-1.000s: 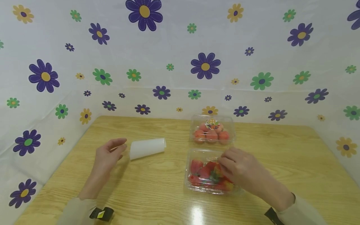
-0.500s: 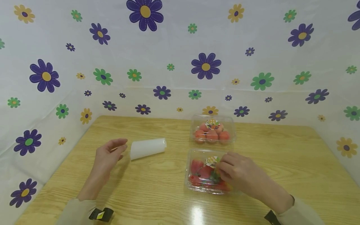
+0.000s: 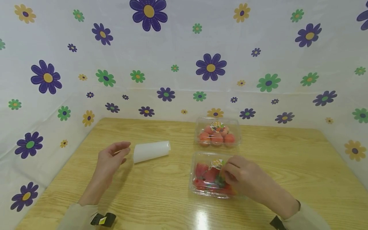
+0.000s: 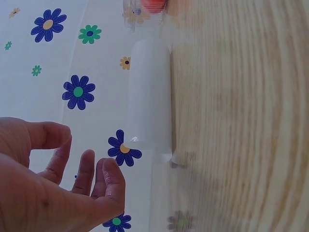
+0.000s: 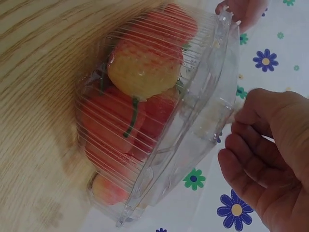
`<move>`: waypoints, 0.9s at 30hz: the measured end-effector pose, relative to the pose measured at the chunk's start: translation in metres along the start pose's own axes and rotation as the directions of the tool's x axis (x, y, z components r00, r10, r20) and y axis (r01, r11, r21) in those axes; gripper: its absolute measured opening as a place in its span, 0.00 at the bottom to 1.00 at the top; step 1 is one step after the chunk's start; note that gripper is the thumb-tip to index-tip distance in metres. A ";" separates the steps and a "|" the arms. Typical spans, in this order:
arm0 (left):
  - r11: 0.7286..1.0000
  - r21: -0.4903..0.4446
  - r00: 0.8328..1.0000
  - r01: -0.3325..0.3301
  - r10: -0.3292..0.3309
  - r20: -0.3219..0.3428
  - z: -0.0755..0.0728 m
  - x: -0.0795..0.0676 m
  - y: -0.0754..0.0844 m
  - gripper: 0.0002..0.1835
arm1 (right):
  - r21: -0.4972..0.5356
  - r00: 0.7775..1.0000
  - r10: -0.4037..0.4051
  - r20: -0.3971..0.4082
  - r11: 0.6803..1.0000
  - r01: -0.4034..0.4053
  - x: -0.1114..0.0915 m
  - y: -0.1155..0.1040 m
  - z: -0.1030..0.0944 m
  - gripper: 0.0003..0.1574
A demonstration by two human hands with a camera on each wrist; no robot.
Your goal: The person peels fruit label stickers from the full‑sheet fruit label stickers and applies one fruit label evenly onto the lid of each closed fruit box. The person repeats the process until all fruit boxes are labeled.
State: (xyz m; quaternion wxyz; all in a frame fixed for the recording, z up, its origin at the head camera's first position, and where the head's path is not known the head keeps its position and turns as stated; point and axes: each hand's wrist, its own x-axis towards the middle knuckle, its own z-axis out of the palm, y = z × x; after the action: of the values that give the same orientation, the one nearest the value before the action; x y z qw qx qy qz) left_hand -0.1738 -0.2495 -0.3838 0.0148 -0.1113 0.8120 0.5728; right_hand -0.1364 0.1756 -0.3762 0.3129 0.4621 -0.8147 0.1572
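My right hand (image 3: 244,179) is at the lid of a clear plastic clamshell box (image 3: 198,156) of strawberries (image 3: 202,169). Its curled thumb and index finger pinch the right edge of a round printed sticker (image 3: 216,164), which lies against the lid. In the right wrist view the box (image 5: 159,188) looks closed, with my right hand (image 5: 270,150) at its top. My left hand (image 3: 110,161) holds nothing, its fingers loosely bent beside a white roll of paper (image 3: 151,151). The left wrist view shows a gap between that hand (image 4: 72,179) and the roll.
Behind the strawberry box stands a second clear clamshell box (image 3: 237,127) with several round reddish fruits (image 3: 217,139) and a similar sticker (image 3: 217,126) on its lid. A flower-printed cloth (image 3: 178,38) hangs along the back and sides of the wooden table (image 3: 287,166).
My right hand has shifted slightly down on the lid, and the sticker, earlier mostly covered, now shows against it. My left hand and the roll have stayed put.
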 end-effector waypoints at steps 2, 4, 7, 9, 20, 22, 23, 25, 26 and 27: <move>1.000 -0.002 1.000 -0.003 0.003 -0.004 0.000 0.000 0.000 0.21 | 0.000 0.997 0.036 -0.063 0.999 -0.036 0.002 0.002 0.000 0.12; 1.000 -0.002 1.000 -0.010 0.010 -0.006 0.000 -0.001 0.000 0.20 | 0.000 0.989 0.095 -0.113 0.995 -0.096 0.003 0.004 -0.002 0.11; 1.000 0.002 1.000 -0.024 0.024 -0.002 -0.001 -0.002 0.000 0.20 | -0.017 0.975 0.165 -0.147 0.985 -0.169 0.006 0.007 -0.006 0.12; 0.999 0.006 0.999 -0.032 0.032 0.001 0.000 -0.003 0.000 0.21 | -0.044 0.974 0.177 -0.145 0.982 -0.185 0.007 0.007 -0.009 0.12; 1.000 0.015 1.000 -0.015 0.015 0.005 0.000 -0.003 0.000 0.23 | -0.157 0.997 0.073 -0.034 0.985 -0.078 0.016 -0.009 -0.006 0.15; 1.000 0.018 1.000 -0.012 0.012 0.003 0.000 -0.004 0.000 0.23 | -0.143 0.997 0.072 -0.028 0.987 -0.075 0.016 -0.011 -0.004 0.16; 1.000 0.019 1.000 -0.009 0.009 0.002 0.000 -0.004 0.000 0.23 | -0.140 0.997 0.075 -0.016 0.987 -0.076 0.017 -0.012 -0.004 0.16; 1.000 0.020 1.000 -0.006 0.006 0.002 0.000 -0.005 0.001 0.23 | -0.138 0.997 0.082 0.015 0.987 -0.079 0.017 -0.015 -0.003 0.16; 1.000 0.022 1.000 -0.006 0.006 0.004 -0.001 -0.005 0.001 0.23 | -0.140 0.996 0.085 0.031 0.987 -0.080 0.018 -0.016 -0.003 0.17; 1.000 0.025 1.000 -0.007 0.007 0.006 -0.001 -0.006 0.001 0.23 | -0.140 0.995 0.089 0.047 0.987 -0.081 0.018 -0.017 -0.002 0.17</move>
State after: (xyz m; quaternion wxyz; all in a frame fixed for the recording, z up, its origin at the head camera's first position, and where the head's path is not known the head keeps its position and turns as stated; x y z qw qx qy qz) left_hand -0.1684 -0.2495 -0.3819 0.0165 -0.1069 0.8194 0.5630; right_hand -0.1282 0.1565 -0.3636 0.3156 0.4081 -0.8506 0.1014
